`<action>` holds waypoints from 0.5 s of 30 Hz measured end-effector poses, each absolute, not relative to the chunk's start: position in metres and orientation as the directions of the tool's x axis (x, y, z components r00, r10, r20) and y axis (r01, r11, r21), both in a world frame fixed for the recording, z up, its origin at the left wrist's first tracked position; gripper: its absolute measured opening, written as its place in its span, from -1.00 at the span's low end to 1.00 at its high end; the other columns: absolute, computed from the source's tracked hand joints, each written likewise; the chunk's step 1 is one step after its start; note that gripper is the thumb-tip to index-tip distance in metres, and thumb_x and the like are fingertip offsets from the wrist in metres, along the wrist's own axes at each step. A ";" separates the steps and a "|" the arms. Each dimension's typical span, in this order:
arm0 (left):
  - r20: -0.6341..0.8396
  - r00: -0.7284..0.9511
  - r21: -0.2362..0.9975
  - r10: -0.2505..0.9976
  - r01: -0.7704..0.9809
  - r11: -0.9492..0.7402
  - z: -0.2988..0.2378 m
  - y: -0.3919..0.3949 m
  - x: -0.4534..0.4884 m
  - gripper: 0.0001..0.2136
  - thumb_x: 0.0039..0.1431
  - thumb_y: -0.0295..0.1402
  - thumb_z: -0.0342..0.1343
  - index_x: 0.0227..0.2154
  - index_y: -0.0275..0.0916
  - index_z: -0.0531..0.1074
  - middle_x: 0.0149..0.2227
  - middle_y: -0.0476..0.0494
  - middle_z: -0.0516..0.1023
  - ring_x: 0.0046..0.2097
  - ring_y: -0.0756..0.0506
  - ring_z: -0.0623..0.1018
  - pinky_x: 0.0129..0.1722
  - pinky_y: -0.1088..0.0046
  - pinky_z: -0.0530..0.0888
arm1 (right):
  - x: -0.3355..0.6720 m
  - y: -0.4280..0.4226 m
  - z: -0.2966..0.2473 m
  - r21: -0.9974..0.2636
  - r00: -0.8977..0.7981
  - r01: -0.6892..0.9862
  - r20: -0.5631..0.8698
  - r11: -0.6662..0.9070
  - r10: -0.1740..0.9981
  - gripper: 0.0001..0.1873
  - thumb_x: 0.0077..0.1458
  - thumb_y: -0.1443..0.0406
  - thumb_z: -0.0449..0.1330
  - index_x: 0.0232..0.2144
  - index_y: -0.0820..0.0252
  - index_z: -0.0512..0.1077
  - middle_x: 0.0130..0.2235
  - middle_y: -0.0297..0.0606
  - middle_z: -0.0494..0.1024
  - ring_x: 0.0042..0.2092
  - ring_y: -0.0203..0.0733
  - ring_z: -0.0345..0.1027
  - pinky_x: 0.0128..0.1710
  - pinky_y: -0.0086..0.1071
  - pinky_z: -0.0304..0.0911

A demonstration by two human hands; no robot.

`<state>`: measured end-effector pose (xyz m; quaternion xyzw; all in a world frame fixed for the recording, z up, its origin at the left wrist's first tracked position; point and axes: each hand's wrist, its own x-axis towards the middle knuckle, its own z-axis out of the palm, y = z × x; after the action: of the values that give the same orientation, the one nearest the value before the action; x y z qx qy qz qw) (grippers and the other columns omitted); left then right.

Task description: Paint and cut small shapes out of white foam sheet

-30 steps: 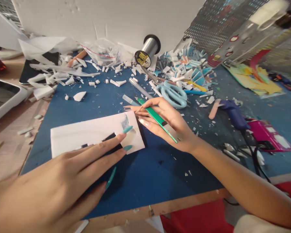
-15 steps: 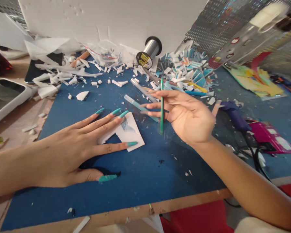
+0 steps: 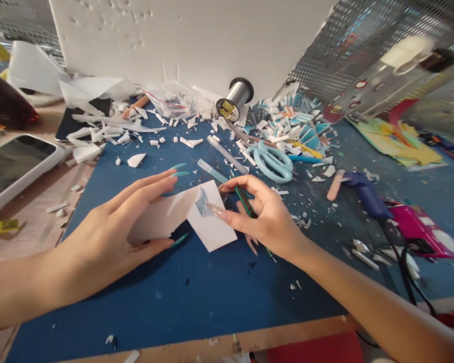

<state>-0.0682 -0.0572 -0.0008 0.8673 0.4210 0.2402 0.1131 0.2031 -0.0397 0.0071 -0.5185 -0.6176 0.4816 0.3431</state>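
Observation:
A bent piece of white card [image 3: 220, 229] with a small blue-grey patch on it is raised between my hands over the blue mat. My left hand [image 3: 124, 232], with long turquoise nails, curls round the card's left part, fingers above and thumb below. My right hand [image 3: 267, 217] pinches the card's right part by the blue-grey patch, its thumb on the face and index finger at the top edge. A slim green pencil [image 3: 242, 194] is tucked between the right fingers, pointing up and left; its kind is partly hidden by the hand.
Light-blue-handled scissors [image 3: 274, 161] lie beyond my right hand. White and blue scraps [image 3: 287, 116] pile up at the back beside a wire spool [image 3: 236, 98]. A blue glue gun [image 3: 369, 194] and a pink box [image 3: 426, 229] are at right, a phone [image 3: 18, 161] at left.
My right hand has come down and left to the card, keeping the green pencil. The left hand has gone from lying flat to curling round the card, which is lifted.

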 end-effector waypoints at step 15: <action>0.414 0.496 0.386 0.763 0.663 -0.641 0.002 -0.058 -0.062 -0.51 0.32 -0.10 0.07 0.23 -0.15 0.28 0.03 -0.20 0.62 -0.09 -0.21 0.68 -0.23 0.40 0.65 | 0.191 -0.043 0.014 -0.941 -0.442 0.038 -0.318 -0.336 0.839 -0.64 0.00 0.14 0.44 -0.33 0.24 0.42 -0.56 -0.48 0.47 -0.77 -0.45 0.24 -0.84 -0.59 0.14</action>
<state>-0.0619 -0.0581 0.0023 0.8605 0.4144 0.2830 0.0881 0.1908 -0.0432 0.0137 -0.4411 -0.4973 0.6881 0.2909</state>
